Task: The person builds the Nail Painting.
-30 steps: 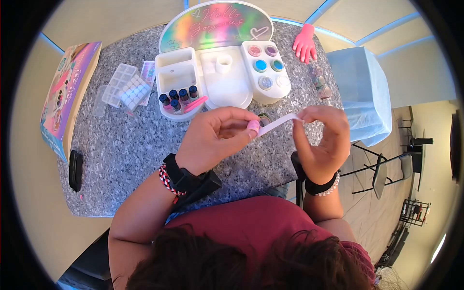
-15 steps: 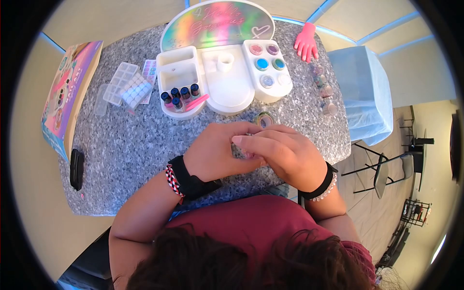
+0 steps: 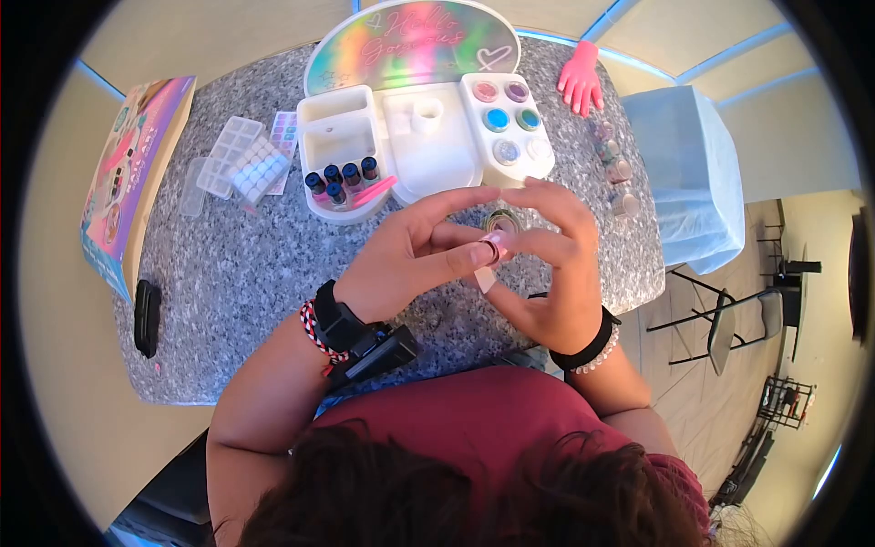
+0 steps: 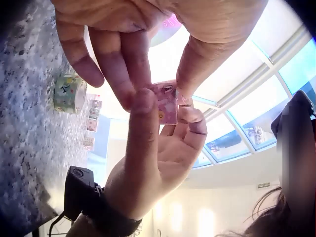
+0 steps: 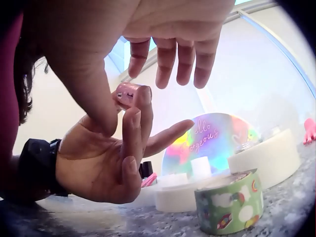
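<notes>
My left hand (image 3: pixel 392 260) pinches a small roll of pink patterned tape (image 5: pixel 128 93) between thumb and fingers. A short pale tail of tape (image 3: pixel 486 279) hangs off the roll in the head view. Facing it, my right hand (image 3: pixel 558 273) has its fingers spread and lightly bent, with its thumb right at the tail. In the left wrist view the right thumb lies beside the pink printed face of the tape. A wider roll of green patterned tape (image 5: pixel 230 202) rests on the table, just beyond both hands.
A white nail-art station (image 3: pixel 436 169) with bottles (image 3: pixel 352 173) and glitter pots (image 3: pixel 496 119) stands behind the hands. Clear cases (image 3: pixel 232 157) and a box (image 3: pixel 137 173) lie left. A pink model hand (image 3: pixel 581 80) and small jars (image 3: pixel 618 170) line the table's right.
A strip of tape stretched between the hands one second ago. The hands then closed together over the roll. Now the right fingers have spread, and only a short tail shows.
</notes>
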Demonstrator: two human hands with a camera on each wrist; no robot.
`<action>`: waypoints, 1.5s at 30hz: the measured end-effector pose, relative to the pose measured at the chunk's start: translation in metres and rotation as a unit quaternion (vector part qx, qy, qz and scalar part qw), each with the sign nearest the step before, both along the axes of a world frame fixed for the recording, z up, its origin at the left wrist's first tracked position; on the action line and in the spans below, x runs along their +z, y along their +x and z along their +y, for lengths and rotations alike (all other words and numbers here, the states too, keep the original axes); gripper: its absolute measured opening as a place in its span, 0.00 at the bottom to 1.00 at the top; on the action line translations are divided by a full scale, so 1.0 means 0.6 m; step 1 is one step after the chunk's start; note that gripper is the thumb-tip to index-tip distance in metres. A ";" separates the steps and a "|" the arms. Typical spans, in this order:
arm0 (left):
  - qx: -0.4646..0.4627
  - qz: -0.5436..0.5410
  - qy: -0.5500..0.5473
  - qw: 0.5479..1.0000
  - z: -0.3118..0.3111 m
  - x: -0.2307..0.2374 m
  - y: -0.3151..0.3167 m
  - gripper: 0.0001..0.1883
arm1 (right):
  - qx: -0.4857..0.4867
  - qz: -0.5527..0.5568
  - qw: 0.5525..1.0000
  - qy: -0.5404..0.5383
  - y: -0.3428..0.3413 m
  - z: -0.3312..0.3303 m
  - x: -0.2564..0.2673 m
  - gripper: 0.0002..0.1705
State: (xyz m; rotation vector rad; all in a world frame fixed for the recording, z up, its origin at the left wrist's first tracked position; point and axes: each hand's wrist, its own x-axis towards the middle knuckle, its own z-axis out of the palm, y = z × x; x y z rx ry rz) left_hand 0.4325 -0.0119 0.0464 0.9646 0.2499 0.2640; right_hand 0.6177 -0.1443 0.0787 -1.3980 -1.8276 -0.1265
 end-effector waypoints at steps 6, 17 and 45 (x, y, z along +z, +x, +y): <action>0.003 -0.002 0.007 1.000 0.003 0.002 0.000 0.37 | -0.025 -0.041 0.998 -0.031 0.009 -0.008 0.025 0.17; -0.083 0.042 0.201 0.975 -0.002 0.025 -0.007 0.47 | 0.140 0.262 0.929 -0.219 0.047 -0.031 0.032 0.18; 0.004 0.162 0.553 0.818 -0.024 -0.003 -0.002 0.29 | -0.081 0.109 0.973 -0.188 0.046 -0.007 -0.020 0.27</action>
